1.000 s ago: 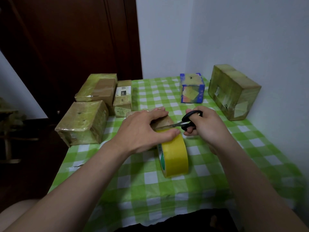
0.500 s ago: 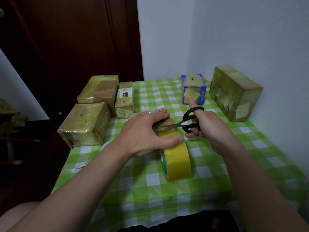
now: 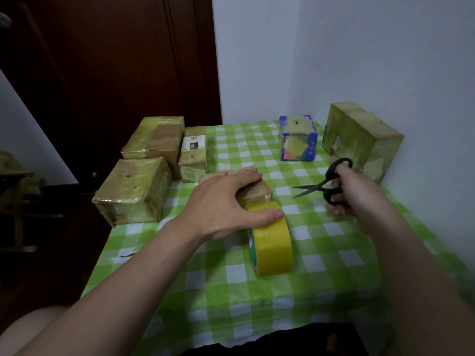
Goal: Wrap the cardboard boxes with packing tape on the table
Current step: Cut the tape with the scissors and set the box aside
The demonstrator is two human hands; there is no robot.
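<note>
Yellow tape roll stands on edge on the green checked tablecloth, directly under the thumb of the left hand. That hand lies flat, fingers straight and together, pressing down on a small cardboard box; the thumb rests on top of the roll. The box sits just beyond the roll, touching it or nearly so. Cannot tell whether a strip of tape runs from the roll onto the box.

Right hand is off to the right of the left hand, well apart from it, with fingers curled through the black handles of the scissors. The blades are slightly parted, tips pointing back toward the left hand, clear of box and roll.

Beyond the right hand, against the wall, is a large taped box. A blue box sits beyond the gap between the hands. Left of the left hand are three taped boxes: a near box, a far box and a narrow labelled box.
</note>
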